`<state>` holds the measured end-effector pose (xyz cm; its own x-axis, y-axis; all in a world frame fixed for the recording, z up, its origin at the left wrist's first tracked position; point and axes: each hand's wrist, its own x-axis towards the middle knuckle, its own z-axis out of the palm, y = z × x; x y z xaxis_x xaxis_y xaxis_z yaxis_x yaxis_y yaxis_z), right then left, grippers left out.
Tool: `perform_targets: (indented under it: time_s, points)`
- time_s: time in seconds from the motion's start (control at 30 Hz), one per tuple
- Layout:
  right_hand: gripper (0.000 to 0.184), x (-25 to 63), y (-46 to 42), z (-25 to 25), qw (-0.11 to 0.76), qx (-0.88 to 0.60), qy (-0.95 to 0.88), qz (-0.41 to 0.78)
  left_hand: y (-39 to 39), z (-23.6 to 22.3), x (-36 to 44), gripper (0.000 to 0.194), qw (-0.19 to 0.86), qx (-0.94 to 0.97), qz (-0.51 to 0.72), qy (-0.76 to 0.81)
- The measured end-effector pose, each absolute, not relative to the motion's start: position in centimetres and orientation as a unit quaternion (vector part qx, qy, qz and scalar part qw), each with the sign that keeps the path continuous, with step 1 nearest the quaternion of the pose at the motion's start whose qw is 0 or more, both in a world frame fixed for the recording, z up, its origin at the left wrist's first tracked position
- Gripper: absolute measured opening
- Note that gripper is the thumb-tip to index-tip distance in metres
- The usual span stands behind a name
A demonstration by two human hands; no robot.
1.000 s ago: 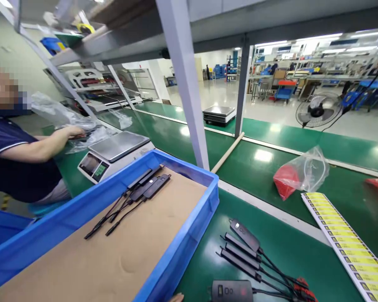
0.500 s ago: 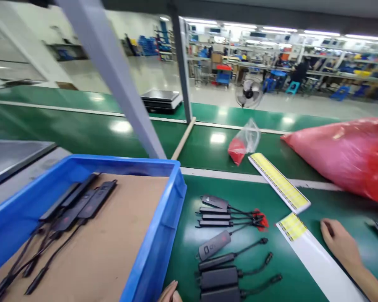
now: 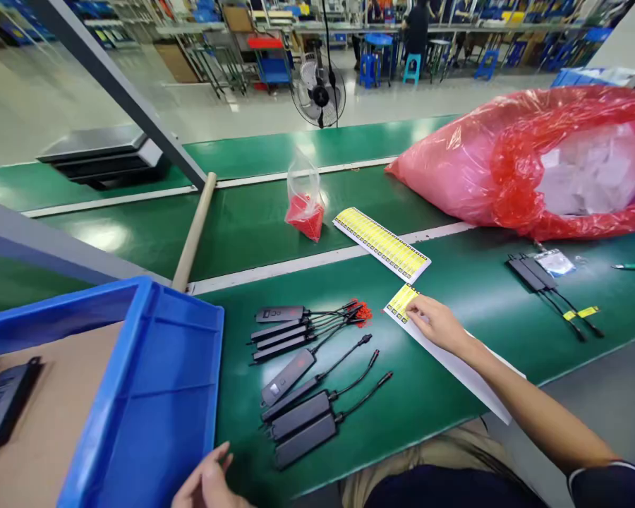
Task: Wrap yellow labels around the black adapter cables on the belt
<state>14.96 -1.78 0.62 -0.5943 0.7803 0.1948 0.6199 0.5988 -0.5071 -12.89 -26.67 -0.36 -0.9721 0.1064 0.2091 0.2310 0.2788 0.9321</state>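
Observation:
My right hand (image 3: 434, 321) rests on a white sheet of yellow labels (image 3: 399, 302), thumb and forefinger pinched at the edge of a yellow label; the fingertips partly hide it. My left hand (image 3: 209, 483) is at the bottom, beside a blue bin (image 3: 153, 409), its fingers apart and holding nothing. Between the hands lie several black box-shaped modules with short cables (image 3: 304, 416), side by side on the green bench. Small red caps (image 3: 364, 313) are heaped by the cable ends of the upper ones.
A second yellow label sheet (image 3: 381, 243) and a clear bag of red pieces (image 3: 305, 212) lie further back. At right are two cabled modules (image 3: 532, 271) with yellow tags, below a big red plastic bag (image 3: 455, 162). A wooden rod (image 3: 195, 233) and a post stand left.
The view has swung right and down. My right hand has moved left onto the yellow labels of the nearer sheet. More of my left hand shows beside the bin.

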Motion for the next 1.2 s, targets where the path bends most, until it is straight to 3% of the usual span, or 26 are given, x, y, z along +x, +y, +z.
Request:
perform_targets:
  time_s: [0.13, 0.23, 0.37, 0.53, 0.73, 1.2]
  points:
    - [0.011, 12.6, -1.3, 0.2, 0.163, -0.380, -0.889, 0.196, -21.3, 4.2, -10.7, 0.010, 0.004, -0.318, -0.587, -0.745]
    - [0.011, 10.5, -0.3, -0.3, 0.135, -0.379, -0.899, 0.171, -16.7, 5.6, -9.1, 0.012, -0.121, -0.543, -0.450, -0.699]
    - [0.012, 8.8, 0.7, -0.8, 0.103, -0.376, -0.909, 0.147, -12.2, 4.5, -7.5, 0.011, -0.166, -0.678, -0.245, -0.673]
    - [0.016, 8.6, 0.4, -1.2, 0.096, -0.374, -0.911, 0.148, -11.0, 1.7, -6.7, 0.009, -0.188, -0.684, -0.175, -0.683]
    - [0.017, 8.9, -1.6, -0.1, 0.137, -0.367, -0.898, 0.199, -11.1, 0.8, -6.9, 0.006, -0.250, -0.677, -0.178, -0.669]
    - [0.009, 9.7, -4.3, 0.7, 0.220, -0.366, -0.859, 0.283, -10.9, 0.7, -7.4, 0.008, -0.388, -0.597, -0.325, -0.623]
